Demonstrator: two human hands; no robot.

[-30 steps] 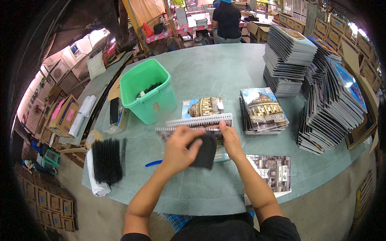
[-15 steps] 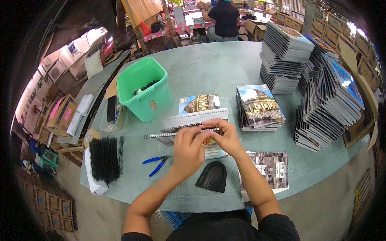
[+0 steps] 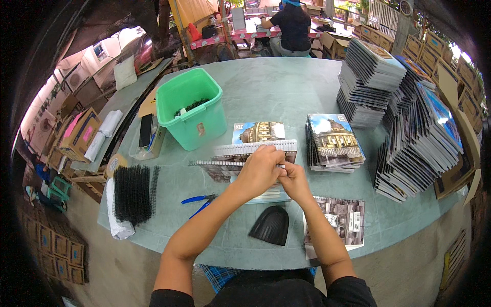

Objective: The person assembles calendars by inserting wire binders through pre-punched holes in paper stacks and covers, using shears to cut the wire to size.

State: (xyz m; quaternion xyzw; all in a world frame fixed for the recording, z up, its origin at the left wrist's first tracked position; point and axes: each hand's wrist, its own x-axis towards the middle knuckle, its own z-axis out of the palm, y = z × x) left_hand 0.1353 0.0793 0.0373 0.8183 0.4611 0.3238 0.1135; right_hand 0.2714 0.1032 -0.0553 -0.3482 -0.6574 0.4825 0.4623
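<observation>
Before me a spiral notebook (image 3: 217, 172) stands with its bound edge up, and the end of its coil sticks out on the left. My left hand (image 3: 262, 168) is closed over the right part of that edge. Touching its fingertips, my right hand (image 3: 295, 180) pinches the same edge at its right end; the fingers hide the exact spot. Just behind stands a book with a white punched edge (image 3: 261, 147), and past it lies a notebook with a building on its cover (image 3: 255, 132). Nearer me are blue-handled pliers (image 3: 197, 199) and a black ribbed, rounded piece (image 3: 269, 225).
A green bin (image 3: 197, 115) with black coils inside stands at the back left. Black coils (image 3: 134, 197) lie in a bundle at left. Finished-looking notebooks (image 3: 335, 140) and tall stacks (image 3: 368, 82) fill the right. A grey-covered book (image 3: 337, 222) lies near the front edge. Another person (image 3: 291, 28) sits beyond.
My hands have come closer together, and the left has moved right along the bound edge to meet the right. The view has shifted slightly.
</observation>
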